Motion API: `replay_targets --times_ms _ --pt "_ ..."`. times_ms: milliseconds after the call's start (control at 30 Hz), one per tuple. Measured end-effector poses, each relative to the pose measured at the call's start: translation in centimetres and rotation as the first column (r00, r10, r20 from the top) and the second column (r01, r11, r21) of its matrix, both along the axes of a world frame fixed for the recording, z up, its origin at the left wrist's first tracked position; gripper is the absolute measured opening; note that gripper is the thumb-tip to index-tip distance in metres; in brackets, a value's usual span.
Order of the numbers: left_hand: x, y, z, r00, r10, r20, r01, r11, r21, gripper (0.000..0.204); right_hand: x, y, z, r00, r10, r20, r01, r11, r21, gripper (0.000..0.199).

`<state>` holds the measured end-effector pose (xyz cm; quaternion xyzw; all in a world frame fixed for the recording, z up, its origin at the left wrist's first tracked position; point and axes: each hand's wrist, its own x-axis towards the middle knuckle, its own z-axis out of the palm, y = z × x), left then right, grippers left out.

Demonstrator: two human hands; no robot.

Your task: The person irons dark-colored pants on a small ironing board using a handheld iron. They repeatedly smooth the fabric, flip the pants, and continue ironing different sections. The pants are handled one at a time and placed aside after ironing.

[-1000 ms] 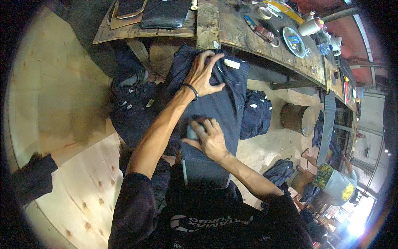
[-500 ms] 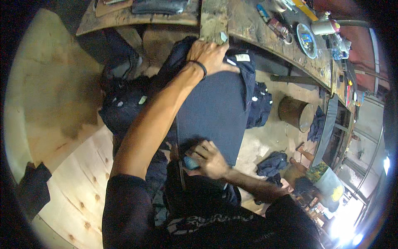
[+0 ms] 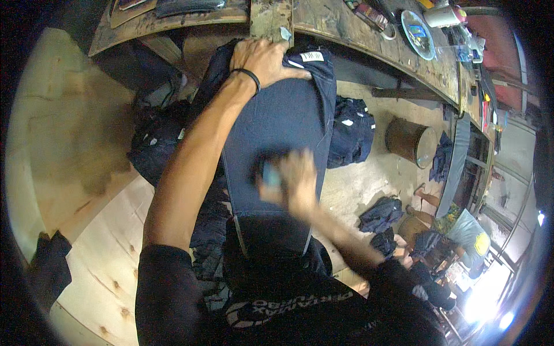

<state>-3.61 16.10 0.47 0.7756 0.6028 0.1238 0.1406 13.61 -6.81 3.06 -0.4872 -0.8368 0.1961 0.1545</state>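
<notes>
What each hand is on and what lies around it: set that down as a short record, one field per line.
Left hand: on far end of dark denim garment; black wristband
Right hand: blurred, holding a blue object over the garment
White label: right of the left hand
Beyond garment: wooden table
At right: denim pile, brown cylinder, co-worker

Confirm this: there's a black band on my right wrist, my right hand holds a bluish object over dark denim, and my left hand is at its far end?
No, the head view shows the black band on your left wrist. Your right hand holds the bluish object over the dark denim, and your left hand is at its far end.
</notes>
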Motion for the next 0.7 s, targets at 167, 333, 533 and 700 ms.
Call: replay_targets --times_ms 167,333,533,700 --pt "0.0 0.1 -0.4 1.000 0.000 0.003 0.000 1.000 0.005 0.098 1.9 3.6 -0.9 0.989 -0.025 -0.144 0.036 0.997 0.070 0.056" --pt "0.0 0.3 -0.1 1.000 -0.008 -0.024 0.008 1.000 -0.005 0.100 2.9 -6.5 0.3 0.980 -0.065 -0.187 0.039 0.990 -0.137 0.060" --pt "0.8 -5.5 0.7 0.957 0.289 -0.008 -0.257 0.863 0.436 0.105 4.5 9.1 2.0 0.705 -0.493 -0.510 0.468 0.863 -0.189 0.053" --pt "0.1 -23.9 -2.8 0.625 0.654 0.427 -0.654 0.737 -0.172 0.086 5.9 10.1 -6.9 0.931 -0.162 -0.327 0.225 0.960 0.167 0.085"
